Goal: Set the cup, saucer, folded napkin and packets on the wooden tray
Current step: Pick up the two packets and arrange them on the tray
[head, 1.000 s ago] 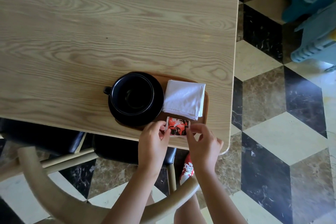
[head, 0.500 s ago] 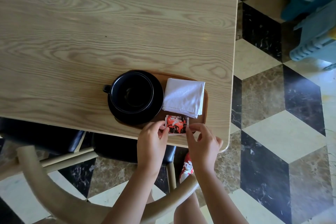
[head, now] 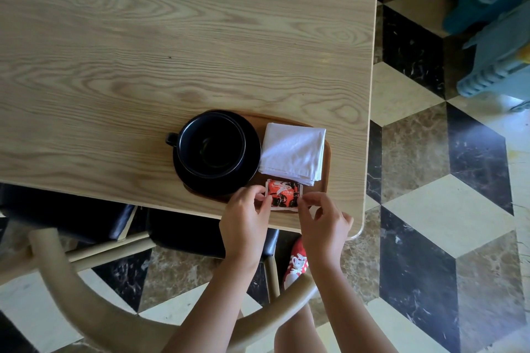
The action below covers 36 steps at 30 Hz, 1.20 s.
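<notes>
A black cup (head: 212, 145) stands on a black saucer (head: 249, 169) at the left of the brown wooden tray (head: 327, 175). A folded white napkin (head: 292, 152) lies on the tray's right half. A red and black packet (head: 283, 194) rests at the tray's near edge. My left hand (head: 243, 221) pinches the packet's left edge and my right hand (head: 324, 223) pinches its right edge. Whether more than one packet is stacked there, I cannot tell.
The tray sits near the front right corner of a pale wooden table (head: 143, 51). A curved wooden chair back (head: 86, 304) with a dark seat (head: 71, 215) is below me. Blue plastic furniture (head: 496, 23) stands on the chequered floor at the upper right.
Both hands have kept hold of the packet and nudged it slightly further onto the tray's near edge. The cup, saucer and napkin have not moved.
</notes>
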Each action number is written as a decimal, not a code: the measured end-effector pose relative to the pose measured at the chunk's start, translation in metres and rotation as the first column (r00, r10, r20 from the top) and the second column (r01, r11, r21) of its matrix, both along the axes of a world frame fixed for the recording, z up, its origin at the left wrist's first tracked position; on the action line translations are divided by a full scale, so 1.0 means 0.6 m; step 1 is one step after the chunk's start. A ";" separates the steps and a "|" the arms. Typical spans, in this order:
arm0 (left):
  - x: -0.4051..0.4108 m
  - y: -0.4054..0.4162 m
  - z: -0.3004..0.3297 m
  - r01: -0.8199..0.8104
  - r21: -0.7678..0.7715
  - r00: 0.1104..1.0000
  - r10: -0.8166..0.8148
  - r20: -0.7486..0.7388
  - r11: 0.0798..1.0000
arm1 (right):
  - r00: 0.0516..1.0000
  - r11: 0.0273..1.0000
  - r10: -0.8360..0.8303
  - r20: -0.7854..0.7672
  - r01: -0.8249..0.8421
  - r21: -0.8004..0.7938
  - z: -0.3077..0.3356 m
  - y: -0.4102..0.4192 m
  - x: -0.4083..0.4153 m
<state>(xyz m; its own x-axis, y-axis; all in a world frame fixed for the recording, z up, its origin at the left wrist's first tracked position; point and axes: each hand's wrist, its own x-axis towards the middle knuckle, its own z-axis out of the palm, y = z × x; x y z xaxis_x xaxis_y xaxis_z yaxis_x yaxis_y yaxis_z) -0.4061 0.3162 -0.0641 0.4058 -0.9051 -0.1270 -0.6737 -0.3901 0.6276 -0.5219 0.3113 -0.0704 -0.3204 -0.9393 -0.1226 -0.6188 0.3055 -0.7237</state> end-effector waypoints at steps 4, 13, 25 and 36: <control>-0.001 0.005 -0.002 0.016 -0.015 1.000 -0.016 0.017 1.000 | 1.000 0.999 0.021 -0.018 -0.022 -0.041 -0.001 0.008 0.001; 0.003 0.005 -0.008 0.035 -0.028 0.999 -0.036 -0.014 0.999 | 0.997 0.995 0.055 -0.055 -0.059 -0.081 -0.006 0.009 -0.002; 0.011 0.015 0.005 0.143 0.013 0.988 -0.142 -0.061 0.990 | 0.999 0.999 0.038 0.002 -0.038 -0.013 0.009 0.007 0.002; 0.026 0.034 0.026 0.214 -0.056 0.975 -0.217 -0.055 0.975 | 0.998 0.988 -0.015 -0.060 0.005 -0.152 0.024 -0.001 -0.003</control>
